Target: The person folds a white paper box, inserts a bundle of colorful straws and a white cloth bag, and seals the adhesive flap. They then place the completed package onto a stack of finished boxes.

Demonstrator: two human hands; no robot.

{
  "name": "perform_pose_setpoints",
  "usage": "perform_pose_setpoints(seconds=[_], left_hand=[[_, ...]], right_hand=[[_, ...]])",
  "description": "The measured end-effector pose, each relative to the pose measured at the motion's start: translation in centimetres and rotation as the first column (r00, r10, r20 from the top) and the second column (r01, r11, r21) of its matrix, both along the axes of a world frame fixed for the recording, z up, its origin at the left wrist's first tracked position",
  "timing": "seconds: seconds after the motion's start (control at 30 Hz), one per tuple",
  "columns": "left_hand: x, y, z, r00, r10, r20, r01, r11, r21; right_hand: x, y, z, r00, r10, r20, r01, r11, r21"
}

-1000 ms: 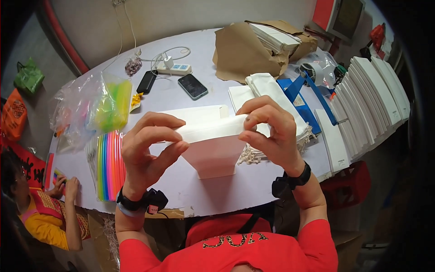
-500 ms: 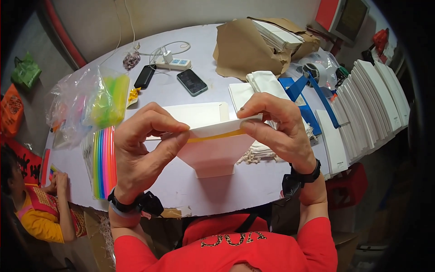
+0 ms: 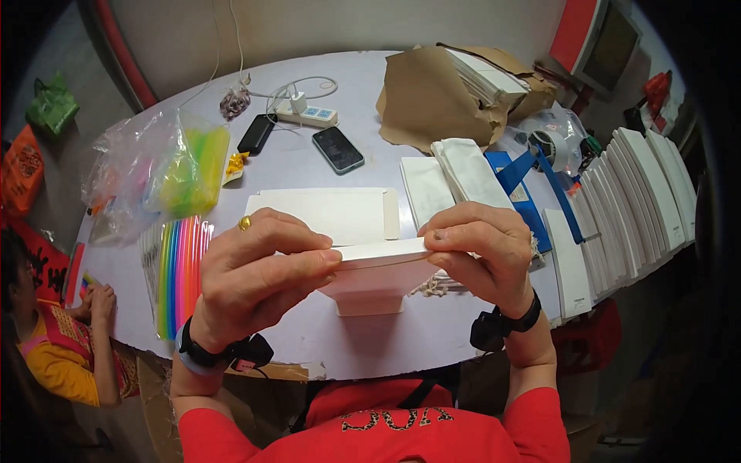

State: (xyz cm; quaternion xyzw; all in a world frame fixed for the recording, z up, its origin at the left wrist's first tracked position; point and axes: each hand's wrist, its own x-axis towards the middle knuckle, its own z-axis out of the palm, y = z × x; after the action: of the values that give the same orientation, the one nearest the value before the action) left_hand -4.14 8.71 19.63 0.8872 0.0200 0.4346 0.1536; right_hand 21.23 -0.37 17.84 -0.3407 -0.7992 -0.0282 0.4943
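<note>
A white cardboard box point(image 3: 372, 284) stands upright on the table in front of me, narrowing toward its base in this view. My left hand point(image 3: 258, 270) pinches the left end of its top edge between thumb and fingers. At the right end, my right hand point(image 3: 485, 251) grips the same edge, thumb below and fingers on top. The top flap lies folded across the opening, so the box's inside is hidden. Just behind it a flat white carton point(image 3: 316, 216) lies on the table. White drawstring pouches point(image 3: 472, 176) lie beyond my right hand, their cords partly covered by it.
Colourful slim sticks point(image 3: 181, 270) and a clear plastic bag point(image 3: 127, 174) lie left. A phone point(image 3: 338, 150), black power bank point(image 3: 257, 134) and power strip point(image 3: 309, 115) sit behind. Rightward are a blue tape dispenser point(image 3: 559, 201) and stacked white cartons point(image 3: 629, 197). Another person point(image 3: 65, 347) sits far left.
The box's top flap has come down, and the yellow strip under its edge no longer shows. Both hands have shifted lower in the picture, still on the top edge.
</note>
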Motion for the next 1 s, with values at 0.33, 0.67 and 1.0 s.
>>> perform_pose_setpoints(seconds=[0.33, 0.67, 1.0], left_hand=[[-0.6, -1.6, -1.0, 0.997, 0.063, 0.051, -0.068, 0.992, 0.108], [-1.7, -1.5, 0.3, 1.0, -0.005, 0.012, 0.011, 0.838, -0.545], [-1.2, -0.9, -1.5, 0.997, 0.061, 0.039, -0.057, 0.994, -0.095]], right_hand=[[0.3, -0.6, 0.3, 0.996, 0.038, 0.083, -0.041, 0.999, 0.033], [-0.3, -0.2, 0.5, 0.999, 0.025, 0.042, -0.021, 0.996, -0.086], [-1.2, 1.6, -0.5, 1.0, 0.021, 0.003, -0.02, 0.997, -0.077]])
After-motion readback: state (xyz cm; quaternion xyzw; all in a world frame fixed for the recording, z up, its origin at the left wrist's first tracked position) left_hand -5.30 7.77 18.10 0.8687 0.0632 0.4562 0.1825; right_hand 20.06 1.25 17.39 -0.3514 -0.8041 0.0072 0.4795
